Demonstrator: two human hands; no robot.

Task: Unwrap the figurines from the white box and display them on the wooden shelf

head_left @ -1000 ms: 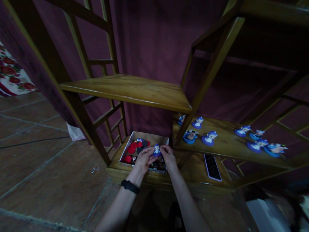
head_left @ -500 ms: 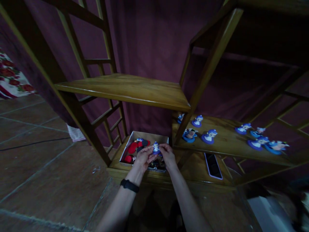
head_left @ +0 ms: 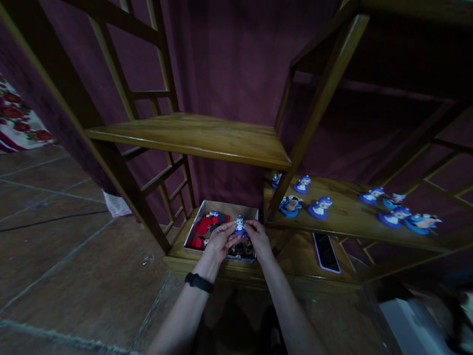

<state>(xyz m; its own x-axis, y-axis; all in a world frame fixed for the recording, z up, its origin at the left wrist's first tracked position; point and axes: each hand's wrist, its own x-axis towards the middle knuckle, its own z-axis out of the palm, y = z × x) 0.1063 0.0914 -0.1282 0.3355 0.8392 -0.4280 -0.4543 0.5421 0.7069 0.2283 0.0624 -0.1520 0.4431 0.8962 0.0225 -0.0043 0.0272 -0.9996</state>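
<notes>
A small figurine with purple hair, a white body and a purple base is held upright between my two hands. My left hand grips its left side, and my right hand pinches its right side. Both hands are over the front of an open cardboard box on the bottom shelf. Inside the box lie red and black figurines; my hands hide some of its contents. A black band is round my left wrist.
Several figurines on purple or blue bases, one a purple-haired figurine, stand on the right shelf. A phone lies below it. The wooden middle shelf overhangs the box. An upright post divides the sections.
The figurine has risen very slightly between my fingers. Both hands keep nearly the same place and the same hold.
</notes>
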